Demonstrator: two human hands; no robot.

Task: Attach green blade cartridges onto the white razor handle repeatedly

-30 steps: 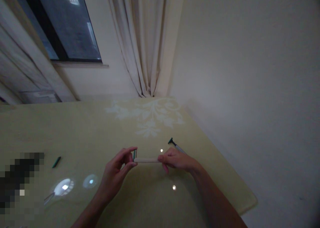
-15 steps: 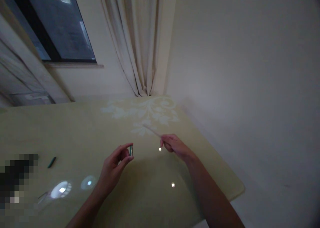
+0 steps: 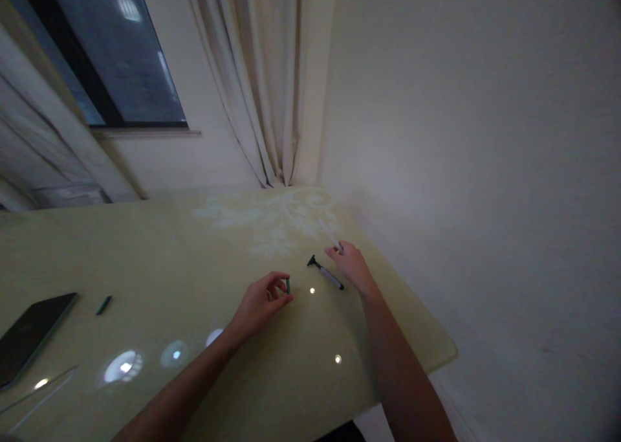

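Observation:
My left hand (image 3: 262,301) pinches a small dark green piece (image 3: 288,286) upright between thumb and fingertips, just above the table (image 3: 194,254). Its exact kind is too small to make out. My right hand (image 3: 350,261) is closed round the near end of a thin whitish stick (image 3: 330,233), which points away toward the curtain. Between the two hands lies a razor (image 3: 330,276) with a black head and a grey handle, touched by neither hand.
A dark phone or tablet (image 3: 33,335) lies at the left, with a small dark green piece (image 3: 103,305) beside it. Thin wire-like lines (image 3: 43,393) show at the lower left. The table meets the wall (image 3: 460,170) on the right and a curtain (image 3: 272,105) behind.
My left hand has moved right with the green piece. My right hand has shifted right and slightly away with the stick, and the razor now shows on the table.

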